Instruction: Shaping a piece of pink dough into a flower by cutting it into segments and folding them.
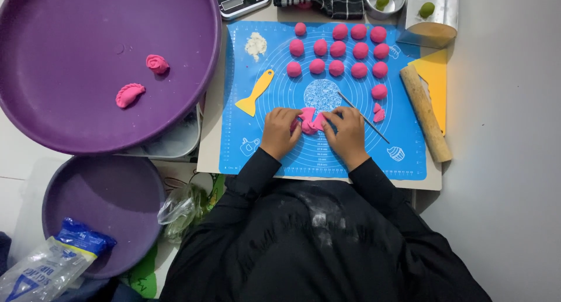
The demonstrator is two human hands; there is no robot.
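A flat pink dough piece (308,121) is pinched between the left hand (279,132) and right hand (347,133) at the centre of the blue mat (269,144) on the bench. Dough balls (339,49) are ranged above; 2 shaped pieces (143,80) are held in the purple tray (70,21).

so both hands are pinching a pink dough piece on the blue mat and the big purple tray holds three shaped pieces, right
Not quite: the head view shows two shaped pink pieces on the big purple tray, not three. The rest stands: the left hand and right hand pinch a pink dough piece on the blue mat.
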